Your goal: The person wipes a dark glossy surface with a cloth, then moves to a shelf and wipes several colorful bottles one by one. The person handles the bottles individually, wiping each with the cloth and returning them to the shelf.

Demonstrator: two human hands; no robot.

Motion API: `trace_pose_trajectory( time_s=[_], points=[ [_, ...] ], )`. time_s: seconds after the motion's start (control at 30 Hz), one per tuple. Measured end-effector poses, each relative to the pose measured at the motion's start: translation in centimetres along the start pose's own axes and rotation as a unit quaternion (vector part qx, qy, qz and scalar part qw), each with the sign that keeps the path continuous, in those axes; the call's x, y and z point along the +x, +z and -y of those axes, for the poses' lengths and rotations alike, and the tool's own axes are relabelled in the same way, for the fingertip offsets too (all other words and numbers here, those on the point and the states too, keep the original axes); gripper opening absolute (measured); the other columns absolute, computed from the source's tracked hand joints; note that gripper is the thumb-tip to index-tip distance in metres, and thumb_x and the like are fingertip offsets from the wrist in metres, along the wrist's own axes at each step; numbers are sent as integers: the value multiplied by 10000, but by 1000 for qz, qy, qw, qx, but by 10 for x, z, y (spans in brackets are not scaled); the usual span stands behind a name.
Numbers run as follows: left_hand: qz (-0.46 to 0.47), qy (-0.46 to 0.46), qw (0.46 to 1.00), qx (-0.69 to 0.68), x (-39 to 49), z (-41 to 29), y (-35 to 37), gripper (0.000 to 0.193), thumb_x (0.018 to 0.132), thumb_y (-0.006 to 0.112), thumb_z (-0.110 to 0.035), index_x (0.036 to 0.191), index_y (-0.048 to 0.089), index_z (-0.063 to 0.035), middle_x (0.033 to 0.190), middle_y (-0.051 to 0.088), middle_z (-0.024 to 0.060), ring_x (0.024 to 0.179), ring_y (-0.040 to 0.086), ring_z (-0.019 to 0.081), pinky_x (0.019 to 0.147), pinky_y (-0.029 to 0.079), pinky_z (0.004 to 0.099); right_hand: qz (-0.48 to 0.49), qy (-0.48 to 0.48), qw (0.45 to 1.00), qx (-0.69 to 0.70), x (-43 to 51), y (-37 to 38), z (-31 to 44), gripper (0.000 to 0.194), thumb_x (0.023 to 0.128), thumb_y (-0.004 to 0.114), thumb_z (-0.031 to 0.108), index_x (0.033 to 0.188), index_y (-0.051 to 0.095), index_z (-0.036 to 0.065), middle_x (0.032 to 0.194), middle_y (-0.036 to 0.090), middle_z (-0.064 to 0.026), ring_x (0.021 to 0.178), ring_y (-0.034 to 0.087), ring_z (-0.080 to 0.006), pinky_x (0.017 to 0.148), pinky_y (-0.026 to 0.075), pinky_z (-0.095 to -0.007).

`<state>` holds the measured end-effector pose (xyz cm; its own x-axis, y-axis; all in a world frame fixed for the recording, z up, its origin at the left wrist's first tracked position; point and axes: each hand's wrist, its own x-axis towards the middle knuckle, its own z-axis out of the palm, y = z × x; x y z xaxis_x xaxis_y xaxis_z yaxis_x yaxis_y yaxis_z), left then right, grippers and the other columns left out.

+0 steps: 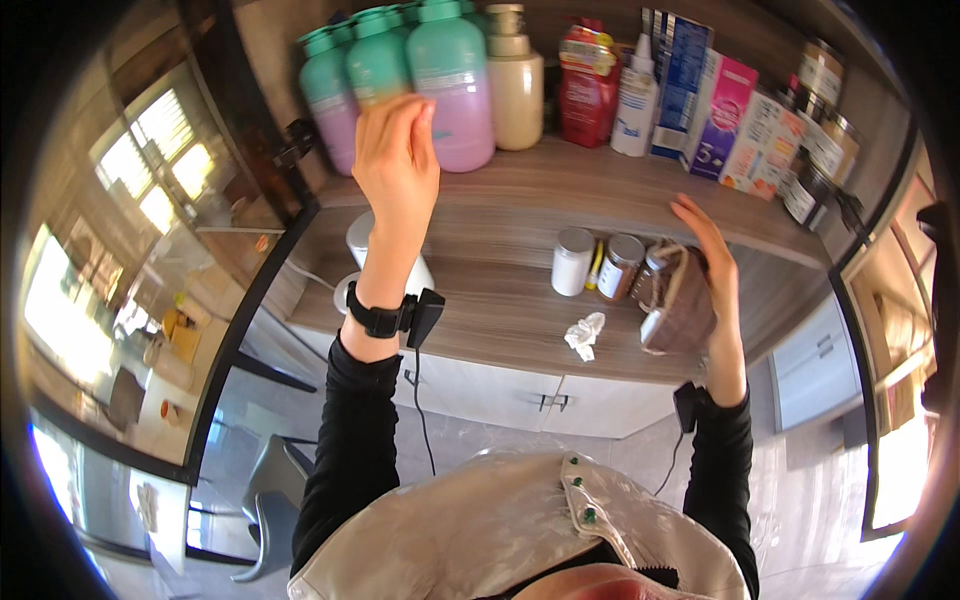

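My left hand (396, 161) is raised before the upper shelf, its back towards me and its fingers bent. It overlaps the teal-and-lilac pump bottles (456, 97) in view; whether it touches them or holds anything is hidden. A black strap with a small box (426, 319) circles that wrist. My right hand (718, 262) is held up with extended fingers and nothing visible in it. Behind it, on the lower shelf, sits a brown fabric pouch (682, 315); contact between the two cannot be made out.
A beige pump bottle (516, 90), a red pouch (589, 94), a white nozzle bottle (635, 109), cartons (727, 112) and stacked jars (825, 154) line the upper shelf. Below stand lidded jars (574, 262) near a crumpled tissue (585, 335). Black-framed glass doors (247, 322) swing out at the sides.
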<state>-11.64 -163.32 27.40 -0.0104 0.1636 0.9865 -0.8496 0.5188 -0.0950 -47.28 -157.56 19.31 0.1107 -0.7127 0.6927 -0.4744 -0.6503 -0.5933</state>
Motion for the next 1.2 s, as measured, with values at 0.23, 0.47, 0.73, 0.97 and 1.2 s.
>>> trace_pose_trajectory(
  time_s=[0.23, 0.47, 0.73, 0.97, 1.2],
  points=[
    [15, -47, 977, 209, 18, 71, -26, 406, 809, 666, -15, 1180, 506, 21, 1294, 492, 212, 1178, 479, 409, 920, 483, 451, -88, -29, 996, 3, -31, -3, 11, 461, 931, 579, 122, 1385, 537, 56, 1501, 454, -118, 1244, 550, -187, 937, 507, -279],
    [130, -108, 950, 263, 4, 105, -25, 641, 880, 614, -129, 1400, 337, 122, 1335, 476, 288, 1153, 534, 436, 970, 476, 462, -79, -16, 996, 42, -63, 4, -8, 490, 898, 654, 112, 1369, 545, 36, 1499, 448, -133, 1118, 627, -167, 854, 537, -252],
    [196, -251, 940, 124, 40, 125, -12, 989, 827, 695, -291, 1483, 94, 142, 1365, 407, 388, 1203, 513, 495, 998, 473, 475, -81, 32, 993, 82, -87, 19, -6, 475, 865, 642, 77, 1335, 578, 35, 1462, 490, -132, 1070, 635, -162, 847, 534, -262],
    [200, -302, 932, -16, 38, 155, -9, 896, 843, 746, -308, 1435, 238, 133, 1261, 567, 264, 1121, 599, 274, 944, 480, 379, -60, 98, 983, 140, -110, 29, -6, 477, 882, 655, 112, 1342, 564, 20, 1462, 500, -116, 1045, 637, -124, 815, 537, -233],
    [155, -235, 959, -45, 23, 158, -8, 696, 863, 717, -330, 1262, 384, 133, 1208, 528, 366, 1135, 544, 478, 966, 454, 464, -54, 128, 978, 156, -126, 38, -1, 440, 871, 646, 159, 1293, 615, 39, 1428, 532, -117, 1165, 573, -159, 907, 469, -266]
  ],
)
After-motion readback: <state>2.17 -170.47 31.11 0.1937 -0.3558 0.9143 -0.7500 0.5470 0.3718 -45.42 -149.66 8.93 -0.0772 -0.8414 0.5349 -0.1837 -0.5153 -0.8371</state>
